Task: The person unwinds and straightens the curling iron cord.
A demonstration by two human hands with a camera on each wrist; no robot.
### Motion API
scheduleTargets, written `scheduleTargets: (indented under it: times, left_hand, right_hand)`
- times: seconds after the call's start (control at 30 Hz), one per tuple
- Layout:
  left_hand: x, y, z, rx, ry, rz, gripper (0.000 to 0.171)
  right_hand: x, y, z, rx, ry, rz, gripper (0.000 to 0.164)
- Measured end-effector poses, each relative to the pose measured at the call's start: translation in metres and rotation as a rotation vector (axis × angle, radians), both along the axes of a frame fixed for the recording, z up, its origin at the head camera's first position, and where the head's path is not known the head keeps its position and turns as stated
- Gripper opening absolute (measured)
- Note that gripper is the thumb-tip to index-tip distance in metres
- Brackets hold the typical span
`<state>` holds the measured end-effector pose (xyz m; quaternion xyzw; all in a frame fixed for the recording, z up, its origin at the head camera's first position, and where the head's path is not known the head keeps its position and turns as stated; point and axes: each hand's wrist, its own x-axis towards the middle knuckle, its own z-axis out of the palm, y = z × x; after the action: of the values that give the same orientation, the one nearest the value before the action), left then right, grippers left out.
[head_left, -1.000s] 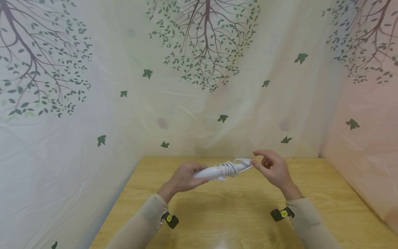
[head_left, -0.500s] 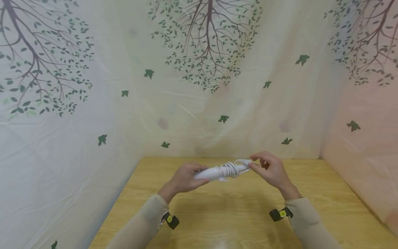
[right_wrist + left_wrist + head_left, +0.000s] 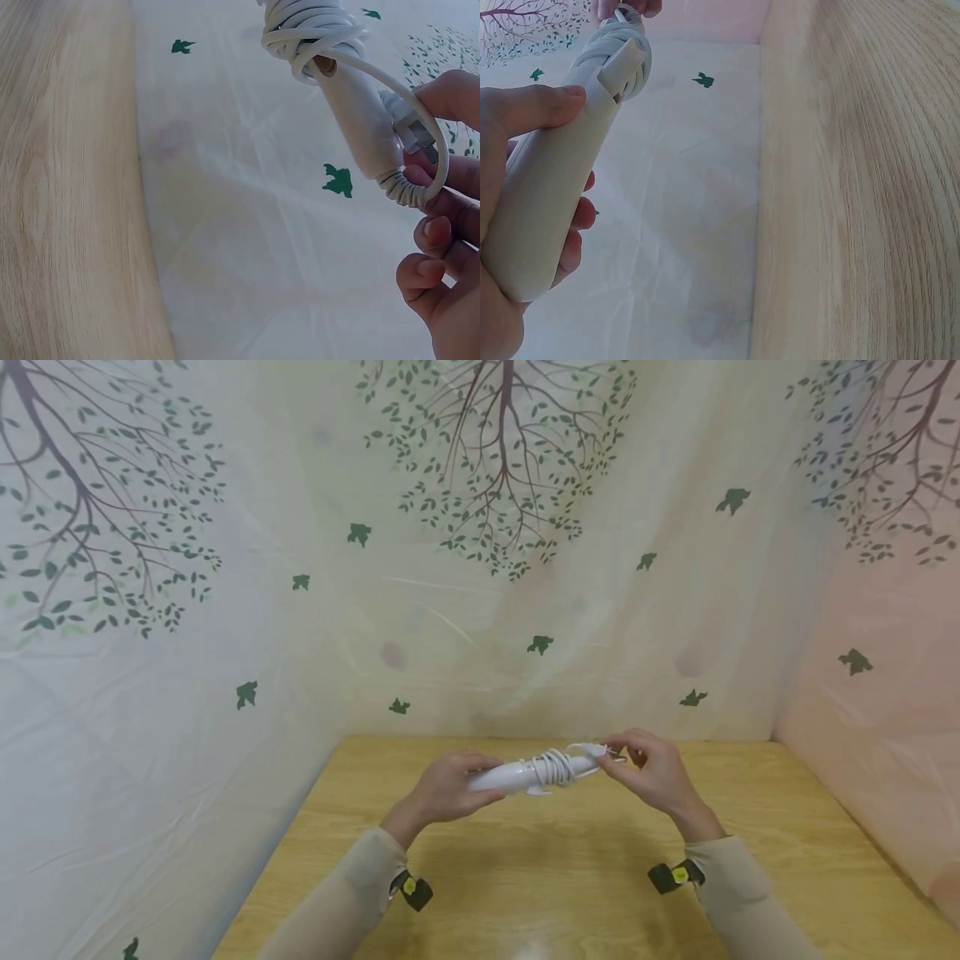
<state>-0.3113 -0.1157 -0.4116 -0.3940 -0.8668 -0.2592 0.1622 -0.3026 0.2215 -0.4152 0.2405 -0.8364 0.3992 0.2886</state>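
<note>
Toward the far edge of the bench (image 3: 555, 877), the left hand (image 3: 446, 789) grips the white appliance (image 3: 508, 777), the right hand (image 3: 658, 774) apparently pinches its plug (image 3: 414, 129); this cord (image 3: 553, 768) handling, I judge, next needs steady holding.

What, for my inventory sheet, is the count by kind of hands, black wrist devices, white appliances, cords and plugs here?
Hands: 2 (left hand, right hand)
Black wrist devices: 2 (left wrist device, right wrist device)
White appliance: 1
Cord: 1
Plug: 1
Total: 7
</note>
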Motion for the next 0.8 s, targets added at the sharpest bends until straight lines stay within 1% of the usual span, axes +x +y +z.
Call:
scheduleTargets:
  times: [0.3, 0.6, 0.8]
  left_hand:
    - [0.0008, 0.0019, -0.003, -0.026, -0.013, 0.007, 0.04]
    - [0.0045, 0.0032, -0.0013, -0.022, -0.012, 0.008, 0.039]
    - [0.0068, 0.0051, -0.0004, -0.034, 0.003, -0.001, 0.037]
  right_hand:
    - [-0.0016, 0.0014, -0.0048, -0.016, 0.012, 0.006, 0.016]
    - [0.0017, 0.0008, -0.0041, -0.018, -0.013, -0.001, 0.015]
    - [0.0018, 0.0009, -0.0045, -0.005, -0.002, -0.023, 0.014]
